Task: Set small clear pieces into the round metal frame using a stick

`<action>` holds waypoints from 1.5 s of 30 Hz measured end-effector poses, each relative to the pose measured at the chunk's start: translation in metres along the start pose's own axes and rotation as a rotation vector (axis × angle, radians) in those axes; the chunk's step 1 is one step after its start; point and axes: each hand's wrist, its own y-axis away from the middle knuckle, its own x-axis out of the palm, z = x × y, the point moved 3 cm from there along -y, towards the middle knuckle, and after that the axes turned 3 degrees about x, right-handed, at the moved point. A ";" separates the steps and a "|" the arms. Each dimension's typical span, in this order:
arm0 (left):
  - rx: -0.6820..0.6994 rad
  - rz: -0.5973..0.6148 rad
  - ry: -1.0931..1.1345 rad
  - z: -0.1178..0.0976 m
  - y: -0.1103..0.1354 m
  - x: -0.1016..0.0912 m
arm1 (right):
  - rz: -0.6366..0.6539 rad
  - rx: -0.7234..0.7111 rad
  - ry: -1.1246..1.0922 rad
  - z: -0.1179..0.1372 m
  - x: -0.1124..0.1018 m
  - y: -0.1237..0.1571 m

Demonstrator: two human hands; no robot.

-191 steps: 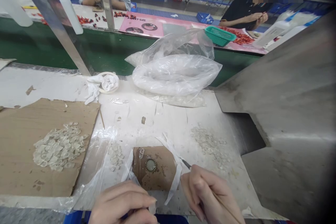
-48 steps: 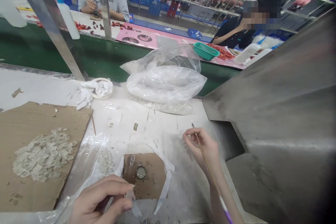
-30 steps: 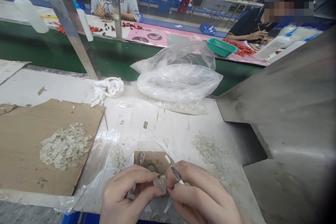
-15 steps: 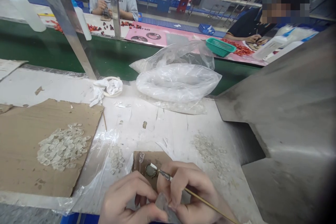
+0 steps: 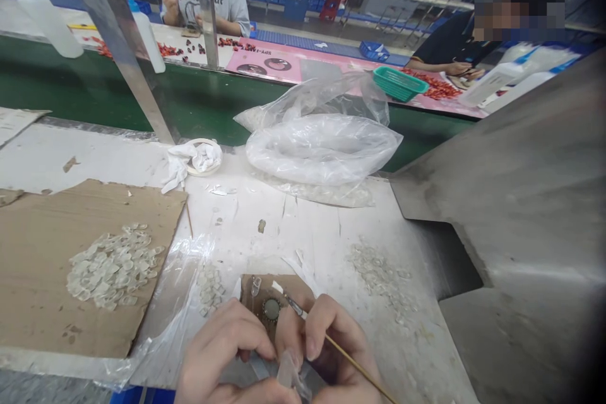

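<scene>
My left hand (image 5: 230, 353) is closed, its thumb and finger pinching a translucent plastic-like piece (image 5: 288, 371) low in the view. My right hand (image 5: 338, 350) grips a thin brush (image 5: 348, 360) with a white tip and gold handle, its fingertips also at the translucent piece. The exact shape of that piece is partly hidden by my fingers. Beyond them, a small bottle cap (image 5: 271, 309) with greyish contents sits on a cardboard scrap (image 5: 296, 286). A small clear piece (image 5: 256, 285) lies on the same cardboard.
Clear pieces are heaped on a cardboard sheet (image 5: 38, 252) at left, with a smaller pile (image 5: 209, 287) beside it and another (image 5: 381, 274) at right. A plastic bag (image 5: 322, 148) stands behind. A metal panel (image 5: 521, 202) bounds the right side. Two people work across the green-sided bench (image 5: 203, 104).
The brush and my right hand have shifted slightly, and the brush tip has moved up off the bottle cap. The translucent piece shows more upright between my fingers. Across the bench, one person's hand has risen.
</scene>
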 end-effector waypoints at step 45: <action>-0.095 -0.028 -0.963 0.063 0.011 -0.110 | -0.764 0.159 0.601 -0.022 -0.049 0.026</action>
